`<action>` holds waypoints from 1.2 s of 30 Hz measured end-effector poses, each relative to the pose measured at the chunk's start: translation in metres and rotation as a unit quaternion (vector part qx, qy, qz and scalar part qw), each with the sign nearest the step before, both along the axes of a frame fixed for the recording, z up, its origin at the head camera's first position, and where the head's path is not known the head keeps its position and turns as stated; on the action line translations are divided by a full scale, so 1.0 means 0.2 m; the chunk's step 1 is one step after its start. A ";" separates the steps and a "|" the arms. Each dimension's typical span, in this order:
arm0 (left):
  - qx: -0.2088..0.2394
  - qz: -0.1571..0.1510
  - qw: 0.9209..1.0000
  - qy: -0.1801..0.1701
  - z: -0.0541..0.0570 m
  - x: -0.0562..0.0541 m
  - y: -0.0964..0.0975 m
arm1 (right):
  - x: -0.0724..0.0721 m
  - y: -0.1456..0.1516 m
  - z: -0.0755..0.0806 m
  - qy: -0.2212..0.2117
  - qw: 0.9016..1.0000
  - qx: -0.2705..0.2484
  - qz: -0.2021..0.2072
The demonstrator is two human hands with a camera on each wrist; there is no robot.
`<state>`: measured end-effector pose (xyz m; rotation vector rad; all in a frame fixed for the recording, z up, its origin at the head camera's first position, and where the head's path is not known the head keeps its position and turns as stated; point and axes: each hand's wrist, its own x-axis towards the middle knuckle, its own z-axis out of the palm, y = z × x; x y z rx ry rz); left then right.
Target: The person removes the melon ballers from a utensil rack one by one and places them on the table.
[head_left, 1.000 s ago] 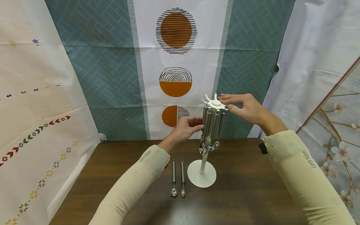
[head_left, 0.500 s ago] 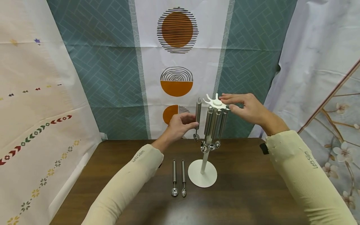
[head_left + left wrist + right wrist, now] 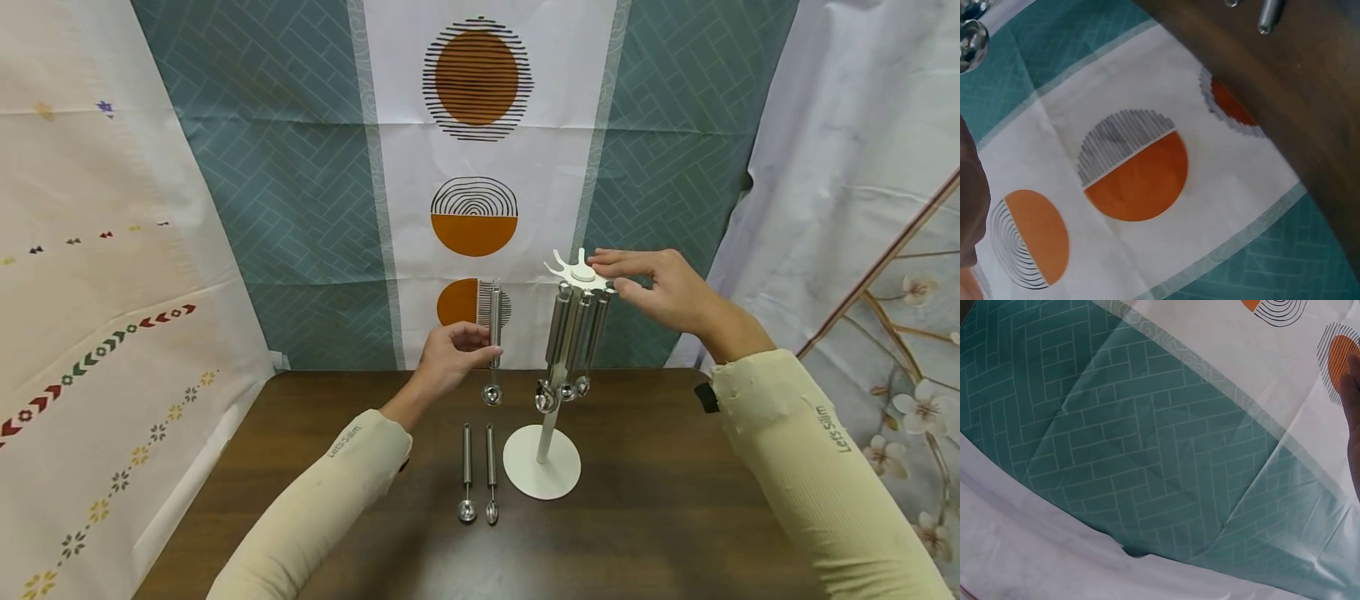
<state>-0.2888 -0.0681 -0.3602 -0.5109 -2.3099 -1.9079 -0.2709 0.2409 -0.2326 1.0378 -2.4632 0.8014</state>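
In the head view my left hand pinches a steel melon baller by its handle. It hangs upright in the air, scoop end down, left of a white rotating stand. Several similar steel scoops hang from the front hooks of that stand; a few hooks at the back left are bare. My right hand rests with straight fingers at the stand's top. On the table lie two more, a round-headed melon baller and an oval-headed scoop, side by side. The wrist views catch only edges of the left hand and right hand.
The brown wooden table carries the stand near its middle. A teal and white cloth with orange circles hangs behind it. Patterned curtains close off the left side, and a floral curtain the right.
The left hand has taken one melon baller off the stand and moved it left and slightly down. The right hand stays at the stand's top.
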 end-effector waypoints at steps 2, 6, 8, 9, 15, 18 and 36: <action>0.008 0.012 1.000 -0.017 -0.04 0.01 -0.02 | 0.00 0.00 0.00 0.000 1.000 -0.002 0.000; 0.013 0.029 0.998 -0.047 -0.11 0.01 -0.04 | 0.00 0.00 0.00 -0.003 1.000 -0.005 0.000; 0.019 0.031 0.998 -0.053 -0.15 0.02 -0.06 | 0.00 0.00 0.00 -0.003 1.000 -0.004 -0.001; 0.022 0.033 0.998 -0.056 -0.17 0.02 -0.07 | 0.00 0.00 0.00 -0.003 1.000 -0.004 0.000; 0.038 0.045 0.996 -0.062 -0.24 0.04 -0.09 | 0.00 -0.01 -0.01 0.010 1.000 -0.003 0.005; 0.032 0.059 0.996 -0.067 -0.29 0.05 -0.09 | 0.00 0.00 -0.01 0.021 1.000 -0.001 0.008; 0.025 0.085 0.990 -0.113 -0.49 0.11 -0.16 | -0.01 0.00 -0.02 0.062 0.998 0.004 0.017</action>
